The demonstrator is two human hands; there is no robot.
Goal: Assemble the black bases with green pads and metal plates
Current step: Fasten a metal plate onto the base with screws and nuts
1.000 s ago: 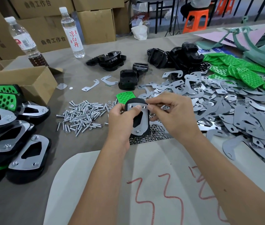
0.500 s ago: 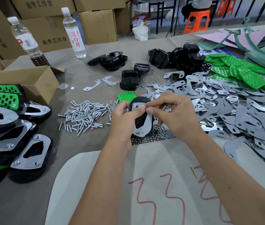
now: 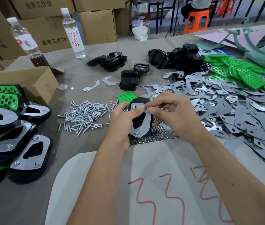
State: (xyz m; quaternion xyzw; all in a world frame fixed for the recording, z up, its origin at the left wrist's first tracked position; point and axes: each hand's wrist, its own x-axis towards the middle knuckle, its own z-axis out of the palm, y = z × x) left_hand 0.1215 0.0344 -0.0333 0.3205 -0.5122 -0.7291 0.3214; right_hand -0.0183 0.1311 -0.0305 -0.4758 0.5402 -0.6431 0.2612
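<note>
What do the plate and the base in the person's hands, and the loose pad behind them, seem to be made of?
Plate: thin sheet metal, probably steel; grey with a dull sheen and clean cut-outs.
Base: looks like moulded black plastic or rubber; matte, thick rounded edge.
Pad: bright green, perforated, likely rubber or soft plastic.

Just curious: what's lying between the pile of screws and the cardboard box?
In the head view, only bare table separates the screws from the cardboard box.
</note>
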